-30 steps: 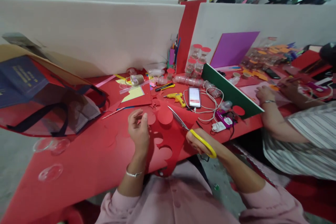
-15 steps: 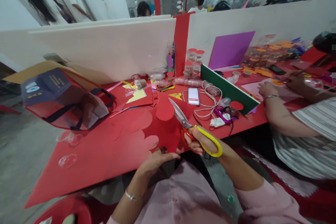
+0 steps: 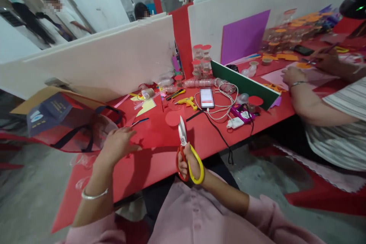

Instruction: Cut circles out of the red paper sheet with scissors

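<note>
Two hands work at the red desk (image 3: 257, 122). The left hand (image 3: 118, 143) rests with its fingers spread on the red paper sheet (image 3: 153, 131). The right hand (image 3: 189, 162) is clamped on the scissors (image 3: 182, 133), blades together. The sheet is likely light, floppy and tearable, best pinched near an edge.

Room along table (image 3: 208, 137) front; phone (image 3: 206, 98), cables (image 3: 221, 111), glue gun (image 3: 187, 101) behind.
</note>
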`<state>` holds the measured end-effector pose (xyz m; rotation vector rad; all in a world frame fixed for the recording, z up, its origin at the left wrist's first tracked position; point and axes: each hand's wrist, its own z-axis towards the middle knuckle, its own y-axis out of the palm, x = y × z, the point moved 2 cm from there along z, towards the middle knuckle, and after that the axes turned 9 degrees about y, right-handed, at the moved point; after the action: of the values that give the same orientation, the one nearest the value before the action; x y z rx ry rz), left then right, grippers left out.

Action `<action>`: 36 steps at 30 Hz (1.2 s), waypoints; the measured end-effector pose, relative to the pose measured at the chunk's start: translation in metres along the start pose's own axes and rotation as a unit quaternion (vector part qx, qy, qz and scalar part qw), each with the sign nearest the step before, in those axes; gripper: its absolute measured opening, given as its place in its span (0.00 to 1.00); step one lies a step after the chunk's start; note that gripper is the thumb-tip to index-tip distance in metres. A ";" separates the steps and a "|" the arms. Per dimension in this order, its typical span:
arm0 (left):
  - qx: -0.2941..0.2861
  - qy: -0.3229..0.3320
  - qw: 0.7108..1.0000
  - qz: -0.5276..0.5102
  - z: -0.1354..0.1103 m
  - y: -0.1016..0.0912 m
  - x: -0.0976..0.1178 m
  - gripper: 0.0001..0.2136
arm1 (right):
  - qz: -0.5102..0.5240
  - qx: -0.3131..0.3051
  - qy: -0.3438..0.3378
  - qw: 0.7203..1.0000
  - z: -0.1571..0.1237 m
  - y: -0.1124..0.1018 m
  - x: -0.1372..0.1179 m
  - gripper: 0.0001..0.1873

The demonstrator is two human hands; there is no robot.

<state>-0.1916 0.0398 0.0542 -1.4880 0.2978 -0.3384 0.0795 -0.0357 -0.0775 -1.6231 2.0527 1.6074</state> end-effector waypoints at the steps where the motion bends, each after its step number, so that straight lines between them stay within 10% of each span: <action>1: 0.060 -0.019 0.998 0.021 0.001 0.001 0.005 0.15 | 0.002 0.017 0.002 1.000 0.001 -0.001 -0.002 0.47; 5: 0.325 -0.142 0.926 -0.127 0.007 0.016 0.040 0.15 | -0.031 0.047 -0.018 0.998 -0.001 -0.008 -0.007 0.46; 9: 0.212 -0.160 0.767 -0.584 0.043 0.058 0.097 0.24 | -0.072 0.060 -0.043 0.995 0.000 -0.013 0.002 0.45; 13: 0.171 -0.152 0.614 -0.755 0.075 0.081 0.130 0.25 | -0.109 0.064 -0.046 0.991 0.001 -0.018 0.007 0.44; 36: 0.151 -0.149 0.591 -0.778 0.081 0.101 0.132 0.16 | -0.136 0.093 -0.097 0.982 0.024 -0.007 0.010 0.40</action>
<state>-0.0347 0.0663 -0.0403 -1.0432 -1.4316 -1.4134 0.0682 -0.0238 -0.0986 -1.5357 1.7396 1.3774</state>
